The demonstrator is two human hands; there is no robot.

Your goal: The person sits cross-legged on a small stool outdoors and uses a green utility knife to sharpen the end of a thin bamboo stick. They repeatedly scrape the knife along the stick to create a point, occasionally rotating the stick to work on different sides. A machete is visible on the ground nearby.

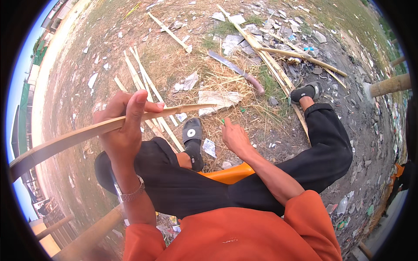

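With the left hand (128,114) closed, gripping a split bamboo strip (87,133) between thumb and fingers, jutting out both sides of it. With the right hand (236,136), curled near the strip's tip, pinching a small green object (223,122). Beyond the right hand, can see a brown-handled machete (235,68); beyond the left, loose strips (151,82).
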